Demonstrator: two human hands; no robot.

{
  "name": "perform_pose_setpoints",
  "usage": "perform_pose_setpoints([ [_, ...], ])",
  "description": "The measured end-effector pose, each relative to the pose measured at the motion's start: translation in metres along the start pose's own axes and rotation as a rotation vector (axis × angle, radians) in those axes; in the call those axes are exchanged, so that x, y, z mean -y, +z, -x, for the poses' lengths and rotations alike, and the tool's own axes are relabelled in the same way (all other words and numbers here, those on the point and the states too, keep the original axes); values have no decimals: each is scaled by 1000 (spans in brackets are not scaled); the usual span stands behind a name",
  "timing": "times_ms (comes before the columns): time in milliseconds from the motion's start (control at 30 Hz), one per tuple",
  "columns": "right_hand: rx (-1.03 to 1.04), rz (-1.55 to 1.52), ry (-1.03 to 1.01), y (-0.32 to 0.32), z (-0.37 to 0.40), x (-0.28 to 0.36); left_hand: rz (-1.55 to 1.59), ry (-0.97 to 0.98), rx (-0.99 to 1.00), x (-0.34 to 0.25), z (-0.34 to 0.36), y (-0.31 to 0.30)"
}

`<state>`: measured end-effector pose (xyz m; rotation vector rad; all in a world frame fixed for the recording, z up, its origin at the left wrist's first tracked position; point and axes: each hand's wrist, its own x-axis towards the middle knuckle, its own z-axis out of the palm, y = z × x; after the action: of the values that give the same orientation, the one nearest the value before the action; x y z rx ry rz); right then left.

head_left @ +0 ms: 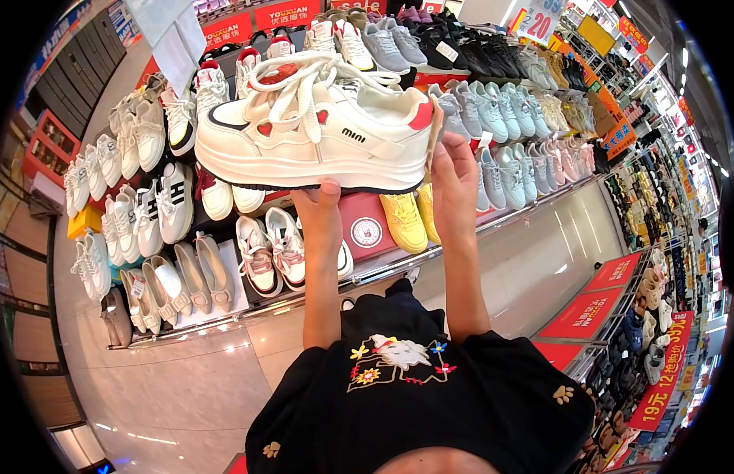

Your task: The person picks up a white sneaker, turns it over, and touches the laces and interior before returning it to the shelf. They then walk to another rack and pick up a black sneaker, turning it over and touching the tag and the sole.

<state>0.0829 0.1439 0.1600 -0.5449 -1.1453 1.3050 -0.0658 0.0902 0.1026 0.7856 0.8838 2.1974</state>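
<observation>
Through the head view I hold one white sneaker (382,154) in the air, above and in front of the display rack (525,212). Orientation: upright, sole down, toe to the left, heel to the right. Identifying marks: "mini" lettering, two red hearts, a red heel patch, dark trim at the toe and thick white laces hanging in loops.

Left hand (319,209): I have it closed on the sneaker from below, at mid-sole. The thumb lies against the near edge of the sole; the remaining fingers are concealed by the sneaker.

Right hand (455,170): I have it at the heel, fingers partly curled, thumb at a tan tag (435,136) that stands along the heel edge. I cannot tell whether these fingers are closed on the tag, on the heel, or merely touching.

Surroundings: behind and between the forearms are a red box (349,207) with a round white emblem and, to its right, yellow shoes (404,221). White-and-pink sneakers (257,254) sit left of the left forearm, with beige flats (215,271) farther left. Pale blue sneakers (490,110) stand in rows beyond the right hand.
</observation>
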Motion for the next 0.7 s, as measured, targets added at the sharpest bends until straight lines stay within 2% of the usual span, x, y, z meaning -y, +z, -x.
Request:
perform_pose_setpoints([
  [567, -31, 48, -4, -9, -2, -3, -15, -46, -28, -1, 1, 3],
  [700, -13, 140, 17, -6, -1, -1, -41, -43, -35, 1, 0, 1],
])
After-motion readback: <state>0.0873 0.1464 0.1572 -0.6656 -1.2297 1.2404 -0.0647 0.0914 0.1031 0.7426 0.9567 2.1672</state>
